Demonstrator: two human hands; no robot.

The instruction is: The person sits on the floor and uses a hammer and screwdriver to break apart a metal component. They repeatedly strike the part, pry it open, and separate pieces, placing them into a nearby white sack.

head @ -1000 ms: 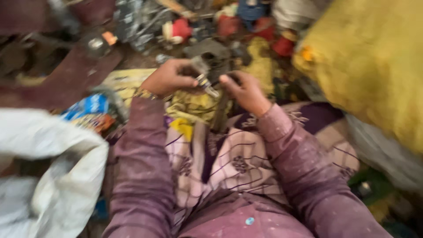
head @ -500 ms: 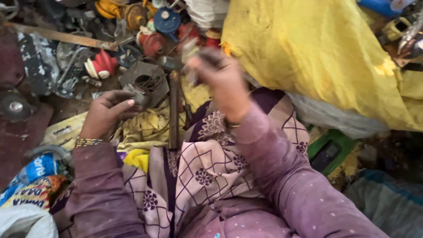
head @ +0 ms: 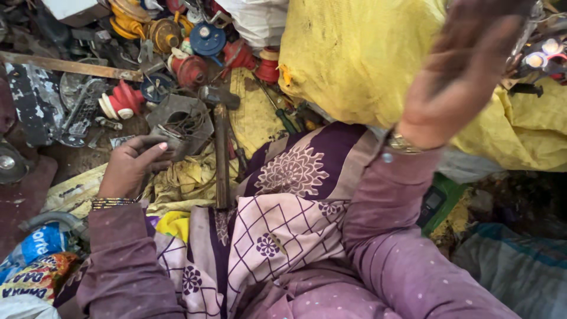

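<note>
The big yellow sack (head: 366,53) fills the far right of the floor, and the right hand (head: 458,77) is up in front of it, fingers spread wide, nothing in its grip. Below, a hammer (head: 221,147) lies along the patterned cloth (head: 289,177) over the lap, untouched. Left hand (head: 133,165) pinches a small grey metal part (head: 171,137) between thumb and fingers, just beside the dark scrap housing (head: 180,115). It looks like sorting; judging by this, the free hand must come down next.
</note>
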